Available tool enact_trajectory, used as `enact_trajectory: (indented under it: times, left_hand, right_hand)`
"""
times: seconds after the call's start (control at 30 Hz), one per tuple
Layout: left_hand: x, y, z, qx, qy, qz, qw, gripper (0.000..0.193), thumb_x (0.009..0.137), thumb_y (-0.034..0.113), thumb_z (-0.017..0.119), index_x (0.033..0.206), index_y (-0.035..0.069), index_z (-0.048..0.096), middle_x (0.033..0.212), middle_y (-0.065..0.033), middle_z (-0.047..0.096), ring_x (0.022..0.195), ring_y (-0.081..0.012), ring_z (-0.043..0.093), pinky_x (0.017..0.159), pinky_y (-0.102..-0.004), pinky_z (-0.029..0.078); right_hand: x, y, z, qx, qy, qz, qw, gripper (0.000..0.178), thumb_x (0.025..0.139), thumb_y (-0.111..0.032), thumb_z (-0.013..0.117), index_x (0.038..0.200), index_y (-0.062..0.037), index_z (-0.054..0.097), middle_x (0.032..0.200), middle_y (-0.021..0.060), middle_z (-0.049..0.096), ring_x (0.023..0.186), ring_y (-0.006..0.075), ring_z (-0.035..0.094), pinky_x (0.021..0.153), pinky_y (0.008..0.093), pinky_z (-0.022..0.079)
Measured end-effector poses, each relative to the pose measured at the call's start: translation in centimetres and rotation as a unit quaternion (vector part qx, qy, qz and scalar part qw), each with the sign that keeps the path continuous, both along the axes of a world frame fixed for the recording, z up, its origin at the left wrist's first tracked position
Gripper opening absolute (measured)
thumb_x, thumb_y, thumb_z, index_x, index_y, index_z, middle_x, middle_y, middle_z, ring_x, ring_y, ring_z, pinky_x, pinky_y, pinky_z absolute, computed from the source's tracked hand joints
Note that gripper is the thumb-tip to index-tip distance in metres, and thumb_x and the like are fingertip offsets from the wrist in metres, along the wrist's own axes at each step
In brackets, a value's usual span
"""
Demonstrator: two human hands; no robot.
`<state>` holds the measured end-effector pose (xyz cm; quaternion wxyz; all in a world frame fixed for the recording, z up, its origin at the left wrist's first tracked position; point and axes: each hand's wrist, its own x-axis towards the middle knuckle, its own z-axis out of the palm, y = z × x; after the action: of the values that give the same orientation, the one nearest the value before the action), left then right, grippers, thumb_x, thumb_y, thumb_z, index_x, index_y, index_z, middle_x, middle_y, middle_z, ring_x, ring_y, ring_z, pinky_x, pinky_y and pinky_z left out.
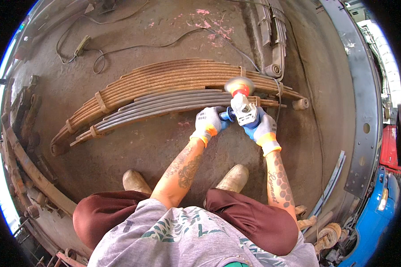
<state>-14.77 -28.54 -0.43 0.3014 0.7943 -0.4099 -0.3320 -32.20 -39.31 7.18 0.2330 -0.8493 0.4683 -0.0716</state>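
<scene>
Both my gloved hands hold an angle grinder (243,109) out in front of me. My left hand (208,121) is wrapped round its blue side handle (227,115). Around the blue rear body my right hand (263,128) is closed, its fingers partly hidden. The round disc (239,84) at the front looks blurred. It hovers over or touches the right part of a rusty leaf spring pack (165,82); I cannot tell which. Closer to me lies a second, greyer leaf spring pack (151,103), its right end partly behind the grinder.
A dark cable (165,46) snakes across the floor beyond the springs. More leaf springs (278,35) lie at the far right. Rusty metal parts (29,178) are piled at the left. A grey steel beam (365,111) runs along the right, with a blue vehicle part (376,218) nearby.
</scene>
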Motion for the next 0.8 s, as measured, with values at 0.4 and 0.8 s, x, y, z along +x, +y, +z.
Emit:
enact_trajectory:
  times: [0.4, 0.8]
  left_hand:
    - [0.1, 1.2, -1.4, 0.047, -0.051, 0.102, 0.992, 0.039, 0.081, 0.045, 0.080, 0.102, 0.013, 0.083, 0.095, -0.0205, 0.078, 0.092, -0.0415, 0.076, 0.084, -0.0479, 0.060]
    - [0.6, 2.4, -2.1, -0.037, -0.011, 0.038, 0.999, 0.036, 0.082, 0.042, 0.078, 0.111, 0.021, 0.082, 0.101, -0.0157, 0.078, 0.095, -0.0384, 0.075, 0.086, -0.0468, 0.059]
  right_hand:
    - [2.5, 0.4, 3.3, 0.023, 0.037, 0.054, 0.998, 0.051, 0.082, -0.040, 0.081, 0.128, -0.0187, 0.072, 0.111, 0.0196, 0.077, 0.103, 0.0424, 0.073, 0.090, 0.0506, 0.059]
    - [1.2, 0.6, 0.6, -0.050, 0.048, 0.088, 0.994, 0.042, 0.077, -0.037, 0.086, 0.111, -0.0154, 0.073, 0.100, 0.0176, 0.078, 0.093, 0.0427, 0.074, 0.081, 0.0501, 0.059]
